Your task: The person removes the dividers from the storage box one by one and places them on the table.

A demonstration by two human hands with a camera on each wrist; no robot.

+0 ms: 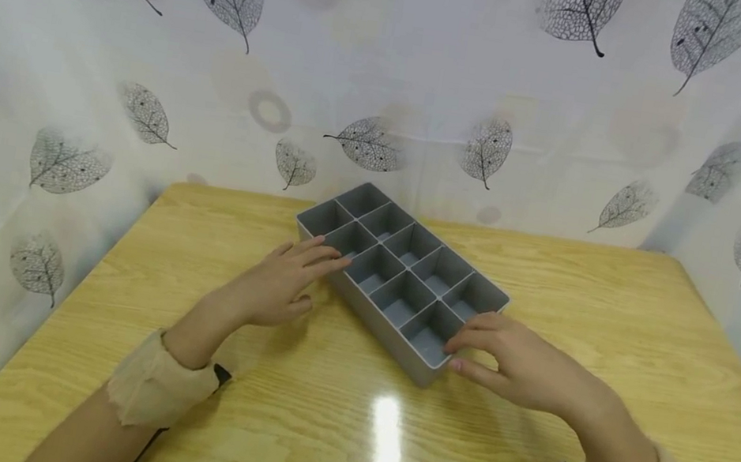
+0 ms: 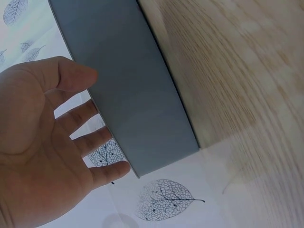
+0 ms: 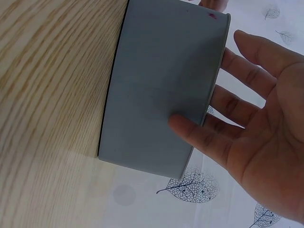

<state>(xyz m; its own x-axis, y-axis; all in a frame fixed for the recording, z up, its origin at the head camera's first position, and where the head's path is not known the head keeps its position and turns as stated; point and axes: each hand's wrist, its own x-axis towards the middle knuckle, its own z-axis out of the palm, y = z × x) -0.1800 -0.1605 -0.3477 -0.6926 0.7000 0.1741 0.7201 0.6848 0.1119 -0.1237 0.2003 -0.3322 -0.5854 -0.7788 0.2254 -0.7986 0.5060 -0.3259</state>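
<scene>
A grey divided organizer box (image 1: 391,330) with several square compartments in two rows sits at an angle on the table. Bare grey floors show in the nearer compartments. My left hand (image 1: 280,281) reaches over its left long rim with fingers extended; the thumb hangs apart from the wall. In the left wrist view, the fingertips of that hand (image 2: 52,128) pass behind the box's rim. At the near right end, my right hand (image 1: 523,362) bends its fingers over the rim. The right wrist view shows the right hand's (image 3: 266,128) little finger against the end wall, thumb apart.
The box stands on a light wood-grain table (image 1: 256,421). A white curtain (image 1: 430,72) printed with dark leaves hangs behind and at both sides. Beige wraps (image 1: 164,384) circle both wrists, with small black pieces sticking out. A bright reflection lies on the tabletop in front.
</scene>
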